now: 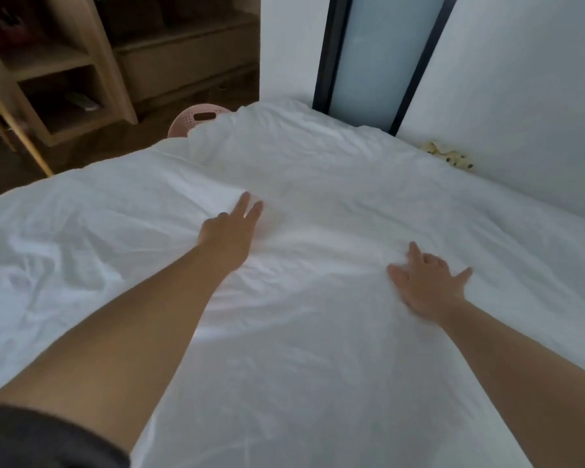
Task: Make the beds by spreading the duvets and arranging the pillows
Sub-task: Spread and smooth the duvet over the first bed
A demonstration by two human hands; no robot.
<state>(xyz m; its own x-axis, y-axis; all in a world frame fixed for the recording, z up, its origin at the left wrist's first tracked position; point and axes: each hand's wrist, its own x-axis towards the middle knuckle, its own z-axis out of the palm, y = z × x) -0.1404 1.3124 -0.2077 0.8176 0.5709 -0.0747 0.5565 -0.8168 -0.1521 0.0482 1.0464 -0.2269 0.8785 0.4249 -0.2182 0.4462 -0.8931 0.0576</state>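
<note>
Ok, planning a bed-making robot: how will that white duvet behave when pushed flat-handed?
Probably floppy: the duvet creases around the left hand and right hand. Likely bunches ahead of a push, not sliding whole, given its ridges.

Wooden shelves [58, 59] fill the upper left, with a small flat thing [81, 101] lying in a lower compartment. A pale wooden pole [21, 133] slants down in front of them over the dark floor [115, 146]. A pink perforated basket [196, 121] peeks up near the middle. A frosted glass panel [379, 52] in a dark frame [330, 52] adjoins the white wall [527, 79], at whose foot lies a yellow spotted cloth [450, 156]
</note>
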